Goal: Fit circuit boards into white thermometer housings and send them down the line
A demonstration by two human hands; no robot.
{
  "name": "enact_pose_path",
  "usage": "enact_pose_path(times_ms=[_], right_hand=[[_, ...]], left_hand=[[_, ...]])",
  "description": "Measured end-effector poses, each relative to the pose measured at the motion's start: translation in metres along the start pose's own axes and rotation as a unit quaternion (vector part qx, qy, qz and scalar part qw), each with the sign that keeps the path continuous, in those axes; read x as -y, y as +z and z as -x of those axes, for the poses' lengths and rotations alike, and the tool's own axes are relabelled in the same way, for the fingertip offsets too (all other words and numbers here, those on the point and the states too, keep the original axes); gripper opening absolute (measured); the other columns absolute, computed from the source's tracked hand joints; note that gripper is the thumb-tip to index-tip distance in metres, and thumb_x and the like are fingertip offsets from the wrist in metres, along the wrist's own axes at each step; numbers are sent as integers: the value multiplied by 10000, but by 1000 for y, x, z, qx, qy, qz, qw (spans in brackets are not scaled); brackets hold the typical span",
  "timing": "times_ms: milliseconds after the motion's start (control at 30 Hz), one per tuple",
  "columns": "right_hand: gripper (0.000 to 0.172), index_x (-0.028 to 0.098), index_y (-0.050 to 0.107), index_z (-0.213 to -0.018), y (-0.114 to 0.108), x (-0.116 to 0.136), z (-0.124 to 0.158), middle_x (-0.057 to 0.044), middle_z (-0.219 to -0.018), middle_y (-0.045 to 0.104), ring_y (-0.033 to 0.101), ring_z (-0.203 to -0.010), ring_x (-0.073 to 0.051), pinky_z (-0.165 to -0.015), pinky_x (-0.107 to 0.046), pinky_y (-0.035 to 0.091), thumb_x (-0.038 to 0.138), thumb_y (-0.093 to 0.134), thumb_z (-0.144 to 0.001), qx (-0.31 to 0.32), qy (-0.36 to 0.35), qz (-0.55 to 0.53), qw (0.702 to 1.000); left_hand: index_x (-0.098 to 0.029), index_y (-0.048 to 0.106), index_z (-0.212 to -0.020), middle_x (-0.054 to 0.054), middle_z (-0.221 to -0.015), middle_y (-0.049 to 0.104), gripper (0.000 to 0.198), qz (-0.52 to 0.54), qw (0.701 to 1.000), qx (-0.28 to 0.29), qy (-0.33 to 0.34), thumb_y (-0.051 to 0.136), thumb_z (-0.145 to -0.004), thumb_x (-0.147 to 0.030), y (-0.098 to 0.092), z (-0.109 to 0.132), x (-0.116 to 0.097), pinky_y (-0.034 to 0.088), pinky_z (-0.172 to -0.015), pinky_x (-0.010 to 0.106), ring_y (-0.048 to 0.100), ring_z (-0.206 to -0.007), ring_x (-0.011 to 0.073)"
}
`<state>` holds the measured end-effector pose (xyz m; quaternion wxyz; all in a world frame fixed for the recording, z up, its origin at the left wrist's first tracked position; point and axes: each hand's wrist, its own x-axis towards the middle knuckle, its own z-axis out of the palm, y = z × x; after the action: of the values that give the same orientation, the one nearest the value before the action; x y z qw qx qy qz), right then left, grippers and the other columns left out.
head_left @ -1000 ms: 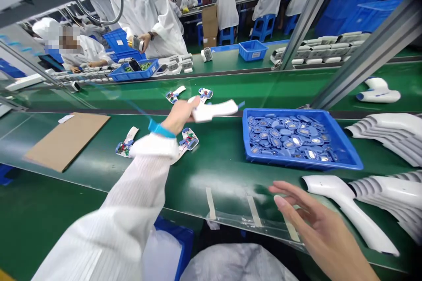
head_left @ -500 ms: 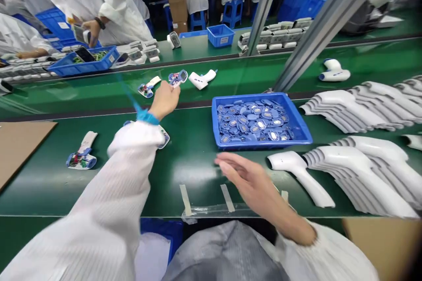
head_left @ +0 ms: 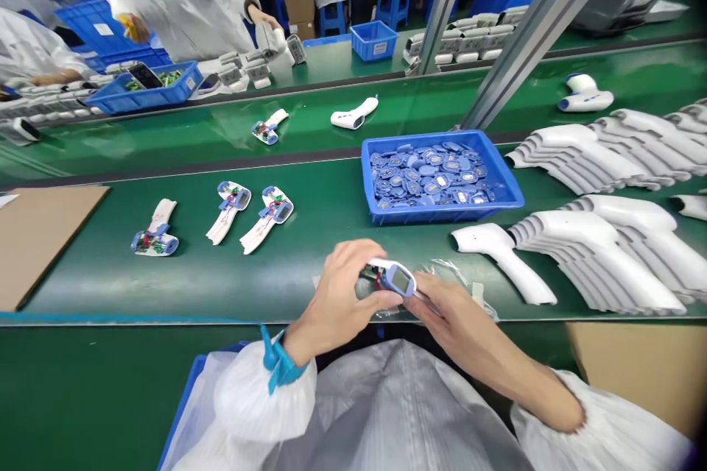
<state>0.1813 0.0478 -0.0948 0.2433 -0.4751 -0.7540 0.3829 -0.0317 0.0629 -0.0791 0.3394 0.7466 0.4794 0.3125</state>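
Between my two hands, close to the bench's front edge, is a half-assembled handheld thermometer (head_left: 398, 280) with a small grey screen and exposed wiring. My left hand (head_left: 350, 283) grips its head from the left, thumb below and fingers above. My right hand (head_left: 445, 309) is closed around its handle, most of which is hidden. Two more open thermometer halves (head_left: 269, 219) lie side by side on the bench to the left, and another open half (head_left: 156, 239) rests farther left. A white casing shell (head_left: 489, 254) lies just right of my hands.
A blue tray (head_left: 442, 213) of blue oval parts stands beyond my hands. Stacked white shells (head_left: 596, 250) fill the right side. A metal post (head_left: 519, 37) rises behind the tray. On the green belt (head_left: 204, 132) lie several thermometers. Across it, a person (head_left: 182, 0) handles white devices.
My left hand has drawn back from the belt with the open thermometer and brought it in front of me. My right hand, empty before, now holds its handle.
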Motion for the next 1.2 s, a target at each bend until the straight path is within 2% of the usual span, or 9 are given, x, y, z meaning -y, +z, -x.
enact_pose_path(times_ms=[67, 167, 367, 567, 667, 800, 933, 1000, 1200], right_hand=[[296, 265, 656, -1201, -4, 0, 9, -55, -1162, 710, 656, -1031, -210, -876, -364, 524, 352, 425, -1037, -31, 1, 6, 1000], [336, 300, 623, -1315, -11, 1, 15, -44, -1303, 672, 618, -1190, -219, -992, -399, 500, 365, 448, -1036, -120, 10, 26, 992], [160, 256, 740, -970, -12, 8, 11, -21, -944, 745, 643, -873, -199, -771, -354, 509, 309, 590, -980, -249, -55, 113, 960], [208, 221, 628, -897, -14, 29, 6, -41, -881, 685, 577, -818, -199, -753, -367, 435, 322, 489, -1016, -263, -57, 141, 953], [268, 234, 595, -853, -19, 9, 3, -49, -821, 663, 572, -779, -213, -698, -363, 406, 413, 468, -1009, -274, 26, 166, 947], [379, 229, 605, -831, -22, -46, 9, -90, -829, 666, 593, -797, -274, -631, -366, 331, 519, 422, -992, -234, 90, 295, 922], [396, 186, 629, -1127, -34, -78, 25, -211, -1087, 660, 591, -922, -350, -609, -384, 296, 525, 519, -955, -289, 130, 431, 845], [404, 159, 641, -1123, -42, -86, 30, -240, -1090, 651, 581, -920, -371, -599, -390, 270, 506, 516, -960, -289, 161, 485, 809], [492, 153, 654, -1060, -55, -87, 46, -229, -1023, 665, 593, -869, -356, -604, -413, 313, 556, 377, -1000, -288, 149, 507, 799]], left_hand=[[-217, 625, -1018, -10, -993, 680, 251, 32, 997, 67, -28, 726, -892, -409, 4, -8, -4, 425, -846, 293, 597, -928, 174], [-208, 625, -966, -44, -837, 648, 184, 58, 993, 87, -59, 695, -920, -372, 13, -12, -10, 390, -694, 265, 559, -752, 135], [-208, 608, -1044, -15, -976, 668, 118, 37, 998, 53, 14, 648, -954, -272, 26, -6, -16, 431, -806, 259, 598, -890, 148], [-205, 596, -1101, 54, -1060, 694, 139, -80, 995, -64, -5, 562, -993, -286, 29, -9, -10, 445, -892, 344, 626, -1007, 224], [-202, 620, -1085, 52, -1019, 708, 163, -1, 991, -105, -88, 577, -979, -317, 21, -15, -3, 460, -854, 321, 641, -946, 203], [-158, 657, -1035, 47, -902, 695, 250, 222, 955, -30, -194, 647, -914, -376, 6, -20, 7, 443, -691, 263, 612, -785, 160], [-135, 678, -942, 27, -761, 651, 212, 368, 885, 10, -285, 675, -866, -333, 2, -22, 10, 350, -563, 227, 538, -644, 115], [-134, 681, -961, 30, -776, 652, 222, 392, 873, 8, -290, 679, -871, -338, 4, -21, 11, 341, -564, 222, 529, -653, 108], [-146, 657, -1112, 65, -981, 687, 310, 406, 879, 24, -249, 711, -881, -345, 2, -18, 16, 415, -732, 238, 575, -854, 137]])
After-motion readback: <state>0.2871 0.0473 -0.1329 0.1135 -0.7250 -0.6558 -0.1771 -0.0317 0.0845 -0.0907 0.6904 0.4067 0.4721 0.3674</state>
